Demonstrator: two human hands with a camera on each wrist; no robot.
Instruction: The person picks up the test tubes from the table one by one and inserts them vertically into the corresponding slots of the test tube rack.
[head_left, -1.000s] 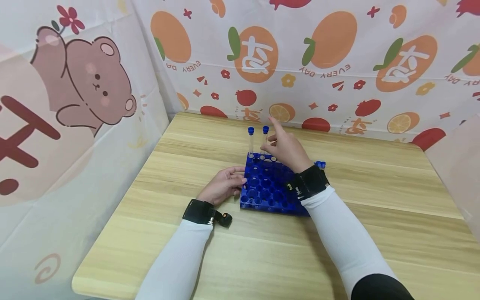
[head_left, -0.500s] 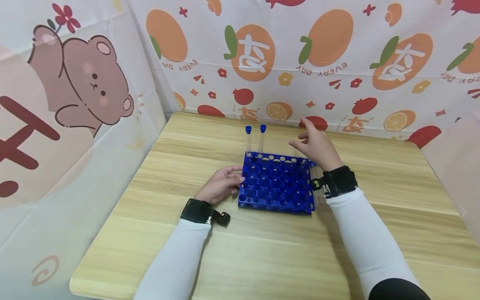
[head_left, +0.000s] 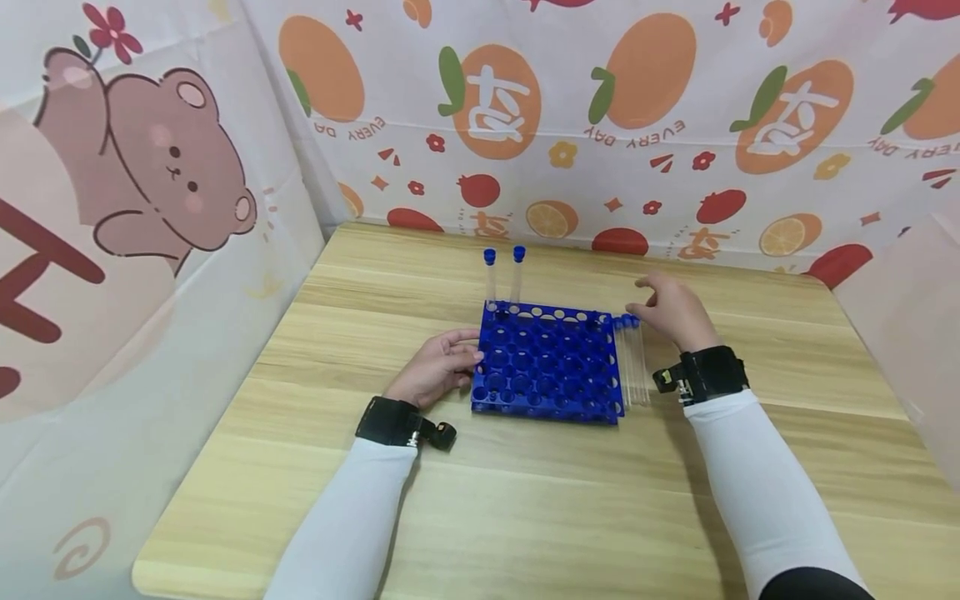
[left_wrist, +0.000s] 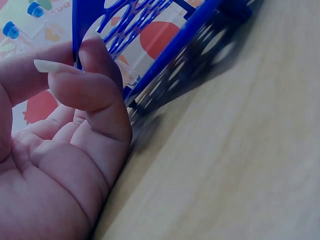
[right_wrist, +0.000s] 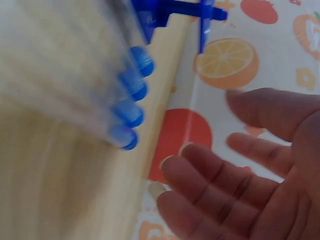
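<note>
A blue test tube rack [head_left: 546, 367] with rows of round holes lies on the table. My left hand [head_left: 431, 372] holds its left edge between thumb and fingers; the left wrist view has the fingertips at the rack's blue edge [left_wrist: 81, 25]. Two clear test tubes with blue caps, one here [head_left: 491, 282] and one beside it [head_left: 517, 282], stand upright in the far left holes. Along the rack's right side lie several capped test tubes [head_left: 636, 367]. My right hand [head_left: 675, 312] hovers near their blue caps [right_wrist: 133, 85], fingers loosely bent, holding nothing.
The wooden table [head_left: 495, 517] reaches past both sides of the rack. A fruit-print cloth [head_left: 570, 100] hangs behind its far edge. On the left hangs a bear-print cloth [head_left: 165, 167].
From beside the upright tubes my right hand has moved rightward, then down towards the caps of the lying tubes. My left hand stays at the rack's edge.
</note>
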